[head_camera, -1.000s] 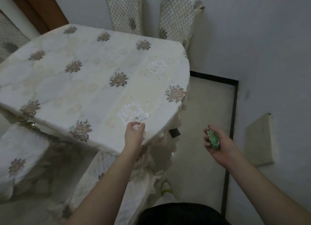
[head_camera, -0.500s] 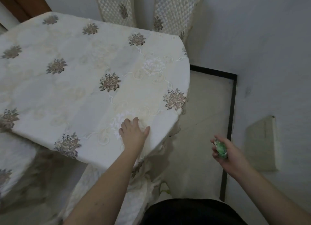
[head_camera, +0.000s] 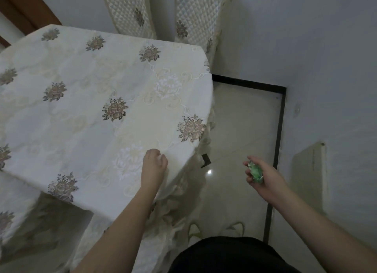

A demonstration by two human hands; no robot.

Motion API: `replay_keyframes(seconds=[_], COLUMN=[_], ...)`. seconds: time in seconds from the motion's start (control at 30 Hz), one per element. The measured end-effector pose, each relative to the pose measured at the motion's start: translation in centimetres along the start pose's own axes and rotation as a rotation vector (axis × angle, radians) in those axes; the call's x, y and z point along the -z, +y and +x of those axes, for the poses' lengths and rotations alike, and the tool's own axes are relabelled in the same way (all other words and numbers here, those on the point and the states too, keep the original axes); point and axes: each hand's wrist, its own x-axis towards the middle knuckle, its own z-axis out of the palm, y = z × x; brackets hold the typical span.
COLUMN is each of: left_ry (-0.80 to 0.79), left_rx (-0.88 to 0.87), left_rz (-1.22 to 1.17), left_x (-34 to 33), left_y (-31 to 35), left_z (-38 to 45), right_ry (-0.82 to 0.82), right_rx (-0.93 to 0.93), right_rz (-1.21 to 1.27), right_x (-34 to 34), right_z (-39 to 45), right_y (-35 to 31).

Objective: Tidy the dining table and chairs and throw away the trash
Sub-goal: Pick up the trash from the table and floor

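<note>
- The right hand (head_camera: 265, 176), lower right, is curled around a green wrapper (head_camera: 255, 171); it looks light and crinkly.
- The left hand (head_camera: 154, 166) rests curled on the soft tablecloth (head_camera: 91, 89).

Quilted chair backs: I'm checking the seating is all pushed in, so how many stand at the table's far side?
2: one cream quilted chair back left, another right, side by side against the wall. Other chairs may be hidden.

Cream floral-embroidered tablecloth (head_camera: 85, 101) cut off at left edge. Two quilted cream chair backs (head_camera: 130, 11) cropped at top, seats hidden behind table. Crumpled green wrapper (head_camera: 255, 171) mostly concealed within right hand (head_camera: 265, 178); markings unreadable. Left hand (head_camera: 153, 168) fingertips curled out of sight; contents, if any, indeterminable. Greenish footwear (head_camera: 193, 232) partly obscured.
</note>
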Motion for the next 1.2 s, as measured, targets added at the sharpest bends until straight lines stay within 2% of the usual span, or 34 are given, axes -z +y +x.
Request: replay_keyframes(seconds=[0.03, 0.1, 0.27, 0.4, 0.47, 0.6, 0.77, 0.9, 1.03, 1.1, 1.2], left_ry=[-0.051, -0.142, -0.334, -0.541, -0.622, -0.725, -0.968, -1.105, -1.175, -1.197, -1.181], left_rx=[-0.013, 0.070, 0.350, 0.539, 0.586, 0.605, 0.630, 0.668, 0.750, 0.788, 0.801], left_rz=[-0.033, -0.167, -0.904, -1.203, -1.241, -1.155, -1.053, -1.089, -1.238, -1.298, -1.333], left_x=[0.0, 0.0, -0.9, -3.0, -4.1, -6.5, -9.6, -13.0, -16.1, -17.7, -20.6], left_y=[1.6, 4.7, 10.6, 13.2, 14.3, 16.7, 20.6, 24.0, 27.0, 27.8, 27.6], left_z=[0.1, 0.0, 0.0, 1.5, 2.5, 5.0, 8.0, 10.6, 12.0, 12.1, 12.3], right_ry=[-0.005, -0.015, -0.001, 0.038, 0.066, 0.130, 0.235, 0.303, 0.317, 0.332, 0.444], right_rx=[0.001, 0.001, 0.015, 0.034, 0.041, 0.066, 0.124, 0.174, 0.177, 0.176, 0.233], right_rz=[0.011, 0.032, 0.090, 0.178, 0.203, 0.252, 0.309, 0.379, 0.585, 0.602, 0.580], right_x=[0.2, 0.8, 2.3, 4.2, 4.9, 6.3, 7.6, 8.2, 8.5, 8.9, 10.0], right_z=[0.2, 0.6, 1.7, 2.8, 3.4, 4.6, 6.3, 7.2, 7.5, 8.2, 10.6], right_y=[-0.6, -1.6, -4.3, -6.1, -6.9, -8.2, -9.8, -10.4, -10.8, -11.1, -11.2])
